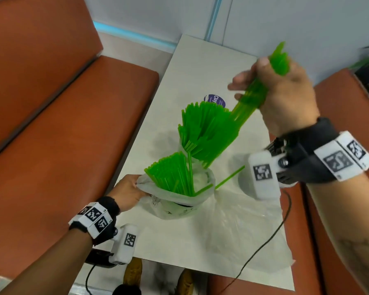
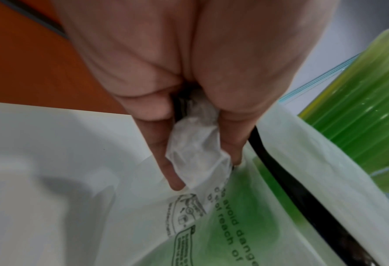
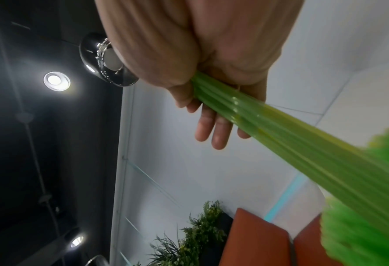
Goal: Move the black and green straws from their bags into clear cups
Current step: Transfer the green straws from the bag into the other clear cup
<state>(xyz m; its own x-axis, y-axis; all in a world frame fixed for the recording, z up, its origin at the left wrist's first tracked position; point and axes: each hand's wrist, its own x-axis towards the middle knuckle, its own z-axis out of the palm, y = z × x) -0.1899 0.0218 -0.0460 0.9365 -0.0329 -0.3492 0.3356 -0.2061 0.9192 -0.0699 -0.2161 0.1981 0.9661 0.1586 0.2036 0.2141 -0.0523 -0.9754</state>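
Between two orange bench seats (image 1: pixel 58 116), under a pale wall, the white table (image 1: pixel 200 60) carries everything, with a flattened clear plastic sheet (image 1: pixel 232 226) near me and a dark cable (image 1: pixel 262 245) trailing off its edge. Furthest along stands the clear cup (image 1: pixel 184 149), already crammed with a fanned sheaf of green straws (image 1: pixel 207 128); nearer sits the straw bag (image 1: pixel 179 201), more straws standing in its mouth. My left hand (image 1: pixel 129 191) pinches the bag's rim, fingers curled on crumpled film. My right hand (image 1: pixel 285 90) is raised above the cup, fist clenched round a bundle of straws (image 1: pixel 251 96) pointing down toward it. I reckon the danger is the crowded cup: pushing this bundle in at a slant could tip it or spill straws. One loose straw (image 1: pixel 229 177) lies on the table beside the bag. I see no black straws.
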